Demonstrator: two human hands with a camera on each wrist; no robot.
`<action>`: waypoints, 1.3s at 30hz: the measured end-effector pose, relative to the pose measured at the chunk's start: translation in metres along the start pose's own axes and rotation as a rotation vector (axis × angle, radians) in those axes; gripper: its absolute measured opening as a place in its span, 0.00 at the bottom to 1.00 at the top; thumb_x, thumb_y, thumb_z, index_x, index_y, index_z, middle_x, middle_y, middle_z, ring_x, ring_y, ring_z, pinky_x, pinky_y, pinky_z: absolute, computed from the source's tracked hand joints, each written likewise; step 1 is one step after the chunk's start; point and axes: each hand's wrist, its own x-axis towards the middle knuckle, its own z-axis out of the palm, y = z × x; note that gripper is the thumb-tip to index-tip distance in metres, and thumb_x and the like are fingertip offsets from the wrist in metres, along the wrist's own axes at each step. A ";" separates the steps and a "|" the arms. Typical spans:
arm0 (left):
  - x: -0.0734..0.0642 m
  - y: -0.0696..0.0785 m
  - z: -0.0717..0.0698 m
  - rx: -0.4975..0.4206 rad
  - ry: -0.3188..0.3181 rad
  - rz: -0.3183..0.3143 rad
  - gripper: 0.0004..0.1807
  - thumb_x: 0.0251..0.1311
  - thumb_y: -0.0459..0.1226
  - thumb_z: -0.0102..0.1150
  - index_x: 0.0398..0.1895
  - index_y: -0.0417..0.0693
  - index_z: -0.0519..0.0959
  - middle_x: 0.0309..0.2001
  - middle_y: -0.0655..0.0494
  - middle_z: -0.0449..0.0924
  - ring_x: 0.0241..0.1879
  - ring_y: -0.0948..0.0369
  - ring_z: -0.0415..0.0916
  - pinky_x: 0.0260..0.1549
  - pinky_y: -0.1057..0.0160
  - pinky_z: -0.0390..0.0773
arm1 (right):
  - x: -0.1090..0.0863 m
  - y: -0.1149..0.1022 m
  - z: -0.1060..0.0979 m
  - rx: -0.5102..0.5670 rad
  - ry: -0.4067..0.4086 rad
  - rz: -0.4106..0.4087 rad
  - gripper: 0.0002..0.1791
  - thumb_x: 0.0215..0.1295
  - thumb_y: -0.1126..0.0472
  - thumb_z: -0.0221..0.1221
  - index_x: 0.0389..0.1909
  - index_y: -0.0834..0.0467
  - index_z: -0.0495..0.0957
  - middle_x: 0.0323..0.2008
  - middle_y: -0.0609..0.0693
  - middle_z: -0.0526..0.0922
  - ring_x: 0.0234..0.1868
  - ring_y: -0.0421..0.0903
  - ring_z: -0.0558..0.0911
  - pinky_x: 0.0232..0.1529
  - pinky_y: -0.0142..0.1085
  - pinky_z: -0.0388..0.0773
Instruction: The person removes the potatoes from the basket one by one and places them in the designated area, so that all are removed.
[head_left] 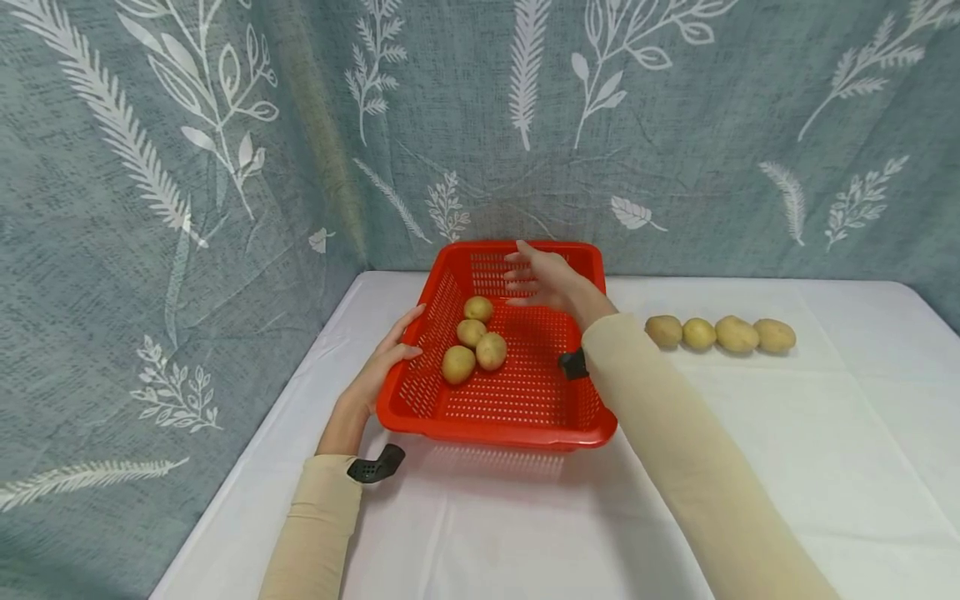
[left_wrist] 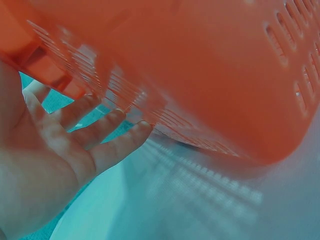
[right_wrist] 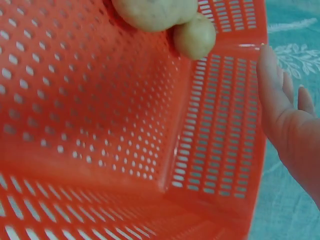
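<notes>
Watching through the cameras from my distant place, I see the left hand [head_left: 378, 367] at the left side of the red rectangular plastic basket [head_left: 498, 428], its fingers stretched and touching the outer wall, without a clenched grasp. The right hand [head_left: 553, 282] is free, fingers extended, above the far part of this basket. Four rounded yellow-brown potatoes [head_left: 491, 352] lie inside, to the left of the right hand; four similar potatoes in a row [head_left: 737, 334] lie on the white tablecloth [head_left: 825, 450], right of the basket.
</notes>
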 end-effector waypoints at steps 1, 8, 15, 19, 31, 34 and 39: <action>0.000 0.000 0.000 -0.001 -0.001 0.000 0.38 0.61 0.30 0.36 0.76 0.59 0.46 0.70 0.42 0.48 0.55 0.46 0.63 0.41 0.57 0.77 | 0.001 0.002 0.001 0.005 -0.001 0.002 0.30 0.74 0.46 0.41 0.69 0.60 0.61 0.63 0.61 0.65 0.64 0.58 0.65 0.56 0.50 0.69; 0.001 -0.001 0.000 0.005 0.010 -0.005 0.38 0.61 0.31 0.36 0.76 0.60 0.47 0.69 0.43 0.50 0.55 0.46 0.64 0.41 0.56 0.77 | 0.007 0.012 0.014 0.042 -0.035 -0.006 0.31 0.74 0.46 0.42 0.69 0.61 0.62 0.62 0.62 0.66 0.63 0.58 0.65 0.57 0.50 0.68; 0.002 -0.002 -0.002 0.003 0.007 -0.009 0.38 0.61 0.31 0.37 0.76 0.60 0.47 0.69 0.43 0.50 0.55 0.46 0.64 0.41 0.56 0.77 | 0.012 0.023 0.024 0.150 -0.080 0.022 0.31 0.75 0.46 0.40 0.70 0.61 0.58 0.66 0.62 0.61 0.66 0.59 0.63 0.60 0.51 0.64; 0.002 -0.002 -0.001 -0.003 0.004 -0.005 0.38 0.61 0.31 0.37 0.76 0.59 0.47 0.69 0.43 0.50 0.54 0.48 0.66 0.41 0.58 0.77 | 0.016 0.029 0.028 0.202 -0.085 0.039 0.31 0.75 0.46 0.39 0.71 0.60 0.58 0.68 0.62 0.59 0.66 0.57 0.62 0.61 0.50 0.63; 0.000 -0.002 0.000 -0.004 0.006 -0.016 0.38 0.61 0.31 0.36 0.76 0.60 0.46 0.70 0.44 0.49 0.56 0.47 0.64 0.41 0.57 0.77 | 0.019 0.035 0.030 0.267 -0.035 0.055 0.29 0.73 0.46 0.43 0.68 0.59 0.61 0.67 0.61 0.62 0.64 0.56 0.66 0.58 0.49 0.67; 0.001 -0.002 0.001 -0.006 0.002 -0.015 0.38 0.61 0.31 0.36 0.76 0.60 0.46 0.70 0.44 0.49 0.56 0.47 0.63 0.41 0.57 0.77 | 0.019 0.036 0.027 0.262 -0.028 0.055 0.30 0.73 0.46 0.44 0.69 0.59 0.61 0.66 0.61 0.63 0.64 0.56 0.65 0.59 0.48 0.67; 0.002 -0.001 0.001 -0.009 0.003 -0.004 0.38 0.62 0.30 0.36 0.76 0.60 0.46 0.70 0.45 0.48 0.57 0.47 0.62 0.42 0.58 0.76 | 0.020 0.035 0.024 0.225 -0.004 0.039 0.30 0.73 0.46 0.44 0.68 0.59 0.61 0.65 0.60 0.66 0.64 0.56 0.66 0.60 0.45 0.66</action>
